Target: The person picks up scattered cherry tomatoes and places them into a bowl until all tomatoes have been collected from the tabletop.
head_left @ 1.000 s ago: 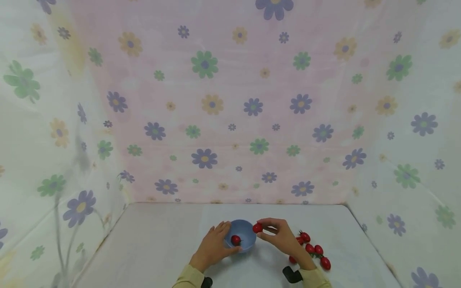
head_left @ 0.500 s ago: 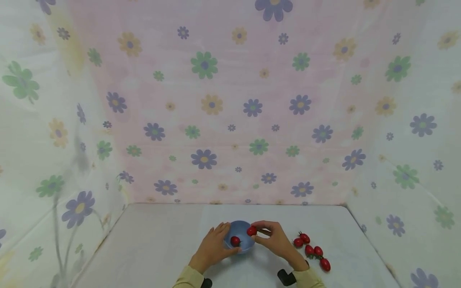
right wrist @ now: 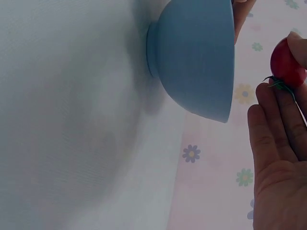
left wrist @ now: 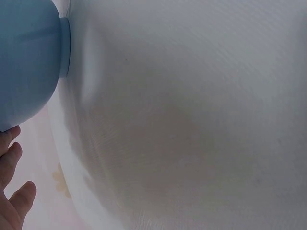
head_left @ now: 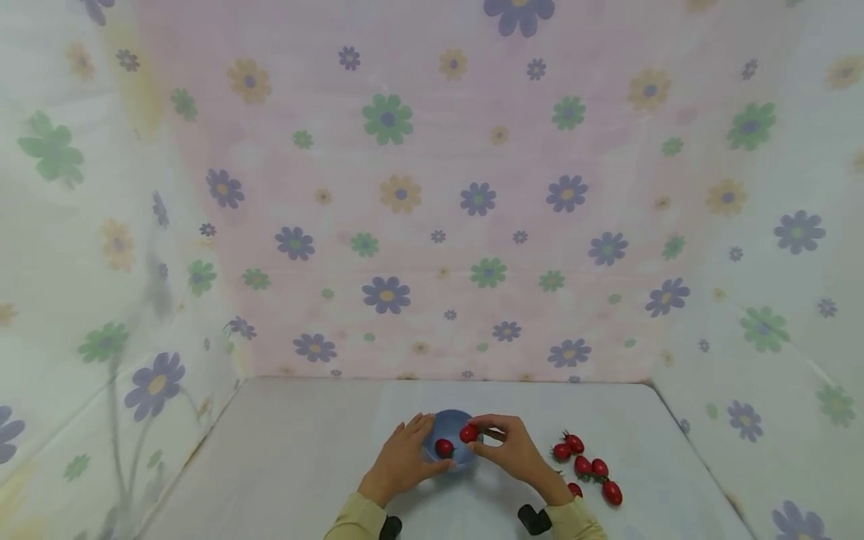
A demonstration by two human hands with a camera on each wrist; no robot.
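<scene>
The left hand (head_left: 400, 460) spreads its fingers and thumb against the left of a blue bowl (head_left: 451, 418). The right hand (head_left: 516, 451) pinches a tomato (head_left: 469, 433) over the bowl's right part; another tomato (head_left: 444, 448) lies inside. The right sleeve (head_left: 572, 519) partly hides one loose tomato (head_left: 575, 489).

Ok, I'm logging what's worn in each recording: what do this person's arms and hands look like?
Pale yellow sleeves end near the wrists. A black attachment shows beside each wrist. The left hand and right hand are bare, without gloves.
</scene>
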